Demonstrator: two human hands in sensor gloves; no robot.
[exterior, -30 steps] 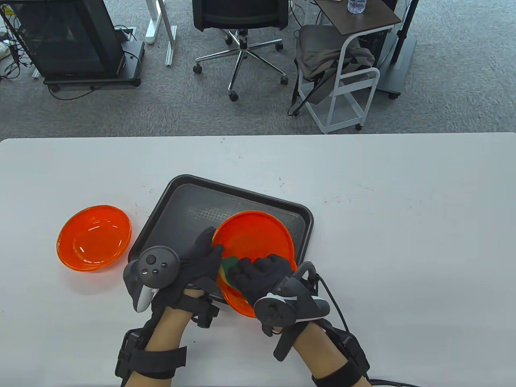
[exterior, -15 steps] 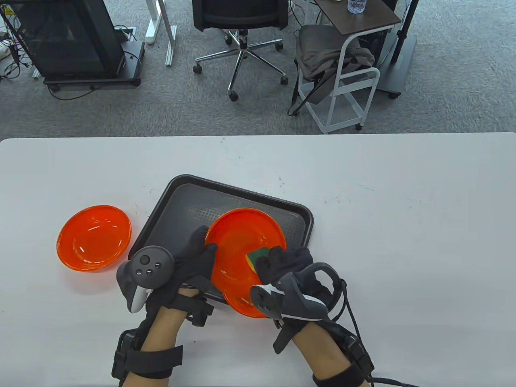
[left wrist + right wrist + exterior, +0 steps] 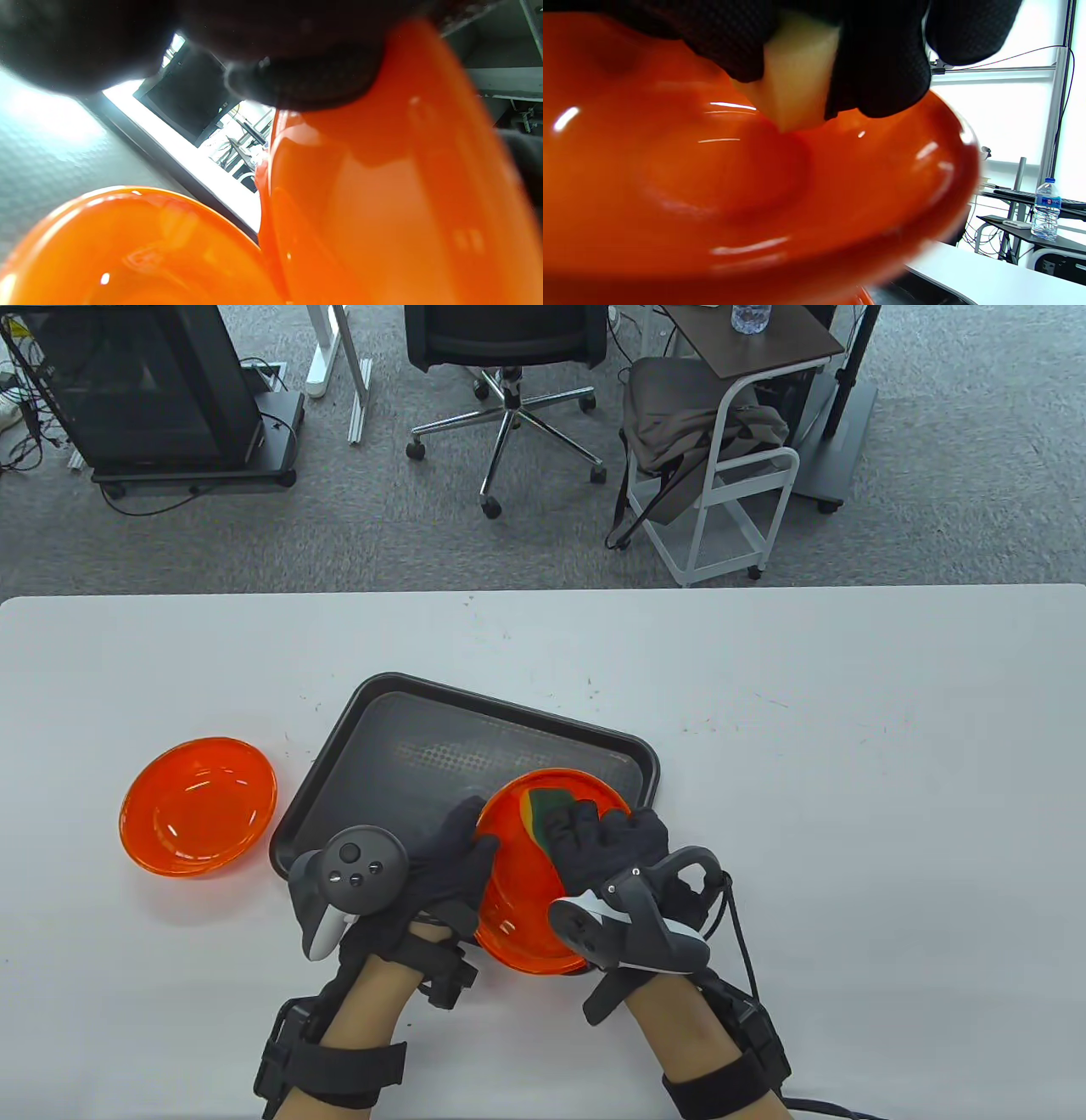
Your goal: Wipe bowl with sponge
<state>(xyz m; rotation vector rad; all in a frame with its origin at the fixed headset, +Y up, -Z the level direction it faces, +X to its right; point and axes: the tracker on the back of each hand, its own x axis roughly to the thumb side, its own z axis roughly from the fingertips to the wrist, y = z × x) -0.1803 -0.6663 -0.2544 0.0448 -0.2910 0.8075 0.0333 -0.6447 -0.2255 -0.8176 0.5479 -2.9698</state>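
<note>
An orange bowl point(image 3: 517, 874) is held tilted over a black tray point(image 3: 382, 746). My left hand point(image 3: 475, 833) grips its left rim; in the left wrist view a gloved finger point(image 3: 305, 80) lies over the bowl's edge point(image 3: 382, 190). My right hand point(image 3: 594, 827) holds a green and yellow sponge point(image 3: 541, 804) and presses it on the far inner side of the bowl. In the right wrist view the sponge's pale side point(image 3: 797, 84) shows between my fingers, touching the bowl's inside point(image 3: 712, 190).
A second orange bowl point(image 3: 198, 806) sits on the white table point(image 3: 848, 814) left of the tray. The left wrist view shows another orange bowl point(image 3: 127, 254) on the tray under the held one. An office chair and a cart stand beyond the table's far edge.
My right hand has swept the sponge from the bowl's near left side, across to the right, then up to its far side. The bowl and my left hand shifted a little right.
</note>
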